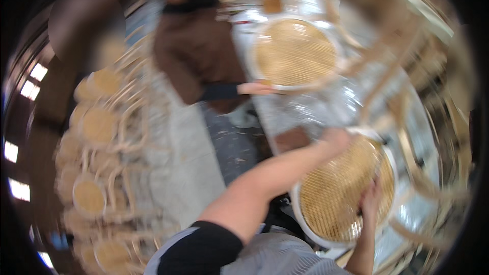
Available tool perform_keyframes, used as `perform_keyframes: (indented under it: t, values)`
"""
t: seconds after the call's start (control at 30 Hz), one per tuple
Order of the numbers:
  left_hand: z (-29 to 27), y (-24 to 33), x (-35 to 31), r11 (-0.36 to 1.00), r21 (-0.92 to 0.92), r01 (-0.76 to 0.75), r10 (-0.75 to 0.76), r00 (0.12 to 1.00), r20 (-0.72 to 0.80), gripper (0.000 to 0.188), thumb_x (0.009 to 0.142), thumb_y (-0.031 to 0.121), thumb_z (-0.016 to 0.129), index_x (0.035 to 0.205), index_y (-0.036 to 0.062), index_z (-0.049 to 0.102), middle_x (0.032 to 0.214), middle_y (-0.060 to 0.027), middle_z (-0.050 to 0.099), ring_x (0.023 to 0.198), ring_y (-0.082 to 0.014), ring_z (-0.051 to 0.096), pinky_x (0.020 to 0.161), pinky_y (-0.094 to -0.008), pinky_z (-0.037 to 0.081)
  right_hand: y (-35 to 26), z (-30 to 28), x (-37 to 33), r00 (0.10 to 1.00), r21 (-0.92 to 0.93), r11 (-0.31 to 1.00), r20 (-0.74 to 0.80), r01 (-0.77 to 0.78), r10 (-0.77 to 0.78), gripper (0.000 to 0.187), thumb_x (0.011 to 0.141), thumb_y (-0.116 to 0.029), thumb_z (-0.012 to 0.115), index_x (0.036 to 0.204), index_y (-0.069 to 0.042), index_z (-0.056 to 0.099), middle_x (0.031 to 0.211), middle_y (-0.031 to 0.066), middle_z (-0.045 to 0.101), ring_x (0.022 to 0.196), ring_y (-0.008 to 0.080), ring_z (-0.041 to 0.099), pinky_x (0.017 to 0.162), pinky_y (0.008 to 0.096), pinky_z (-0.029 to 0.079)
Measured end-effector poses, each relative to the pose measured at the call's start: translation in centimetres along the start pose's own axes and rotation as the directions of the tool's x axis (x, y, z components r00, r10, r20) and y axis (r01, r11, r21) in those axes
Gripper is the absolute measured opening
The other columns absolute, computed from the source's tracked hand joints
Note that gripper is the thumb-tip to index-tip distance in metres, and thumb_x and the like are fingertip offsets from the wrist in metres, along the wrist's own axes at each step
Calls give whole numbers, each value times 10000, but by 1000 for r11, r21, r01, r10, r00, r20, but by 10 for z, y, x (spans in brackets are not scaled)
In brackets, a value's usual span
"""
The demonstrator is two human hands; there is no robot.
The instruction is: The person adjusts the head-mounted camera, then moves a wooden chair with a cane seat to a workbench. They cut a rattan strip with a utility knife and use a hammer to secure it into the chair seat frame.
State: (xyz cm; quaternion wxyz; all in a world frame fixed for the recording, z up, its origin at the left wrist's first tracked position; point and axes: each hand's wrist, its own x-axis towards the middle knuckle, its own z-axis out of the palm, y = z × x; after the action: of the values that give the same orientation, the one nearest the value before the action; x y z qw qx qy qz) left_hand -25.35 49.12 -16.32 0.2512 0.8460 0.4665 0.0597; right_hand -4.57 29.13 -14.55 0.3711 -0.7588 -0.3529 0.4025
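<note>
A chair with a round woven cane seat (331, 193) in a pale rim lies before me on the worktable. Stretched across to the far left edge of that seat, my left hand (337, 141) looks closed at the rim, though motion blurs its fingers. My right hand (371, 198) is over the right part of the weave, fingers curled. Something dark shows beside them, too smeared to make out. Curved wooden parts of the chair (407, 158) extend to the right of the seat.
Across the table, a co-worker's hand (257, 88) touches the rim of another round cane seat (295, 53). Shiny plastic sheeting (321, 104) covers the worktable. A brown block-like thing (291, 139) sits near its left edge. Several cane-seated chairs (99, 125) stand in rows at left.
</note>
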Motion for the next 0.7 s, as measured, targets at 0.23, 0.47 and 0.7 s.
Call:
perform_keyframes:
  t: [0.23, 0.47, 0.7]
  values:
    - [-45, 65, -7, 928, 306, -213, 140, 960, 241, 690, 1001, 85, 518, 1621, 346, 365, 1086, -182, 730, 909, -338, 757, 793, -451, 622, -4, -16, -49, 958, 225, 965, -279, 131, -65, 396, 1102, -160, 505, 1479, -40, 494, 756, -13, 498, 620, 54, 486, 522, 241, 412]
    - [-49, 62, -7, 940, 288, -183, 101, 956, 276, 729, 952, 38, 551, 1601, 342, 411, 1097, -194, 731, 954, -344, 749, 824, -459, 608, -6, -6, -54, 947, 72, 993, -314, 88, -61, 422, 1118, -182, 479, 1505, -12, 482, 789, -6, 518, 680, 67, 512, 566, 246, 436]
    - [-42, 61, -8, 961, 251, -116, 56, 970, 235, 714, 951, 46, 567, 1589, 338, 436, 1058, -187, 739, 975, -346, 744, 836, -479, 594, -27, 12, -48, 865, -199, 963, -433, 183, -254, 455, 1111, -195, 492, 1542, -49, 475, 782, 102, 600, 672, 151, 582, 622, 344, 475]
